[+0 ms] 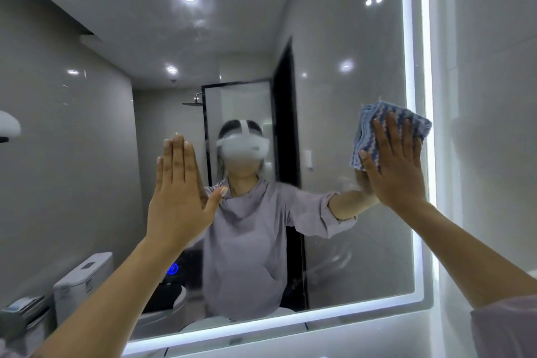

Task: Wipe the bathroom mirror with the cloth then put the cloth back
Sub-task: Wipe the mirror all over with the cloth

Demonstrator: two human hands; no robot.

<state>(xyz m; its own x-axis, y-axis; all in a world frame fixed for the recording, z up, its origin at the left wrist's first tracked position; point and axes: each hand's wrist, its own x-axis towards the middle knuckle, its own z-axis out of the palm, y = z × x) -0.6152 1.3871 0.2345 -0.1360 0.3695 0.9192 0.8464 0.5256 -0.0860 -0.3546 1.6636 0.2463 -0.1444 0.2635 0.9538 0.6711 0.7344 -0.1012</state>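
Note:
The bathroom mirror (334, 46) fills most of the view, edged by a lit white strip on its right and bottom. My right hand (393, 166) presses a folded blue-and-white cloth (374, 122) flat against the glass near the mirror's right edge, fingers straight. Only the cloth's upper and left parts show past my fingers. My left hand (178, 195) is raised in front of the mirror's left-centre with straight fingers together and holds nothing; whether it touches the glass I cannot tell. Faint wipe smears show on the lower right of the glass.
The mirror reflects a person in a grey top and a white headset, a toilet (84, 282), a shower screen (241, 113) and ceiling lights. A pale tiled wall (494, 67) runs to the right of the mirror. A white object (8, 125) juts in at the left edge.

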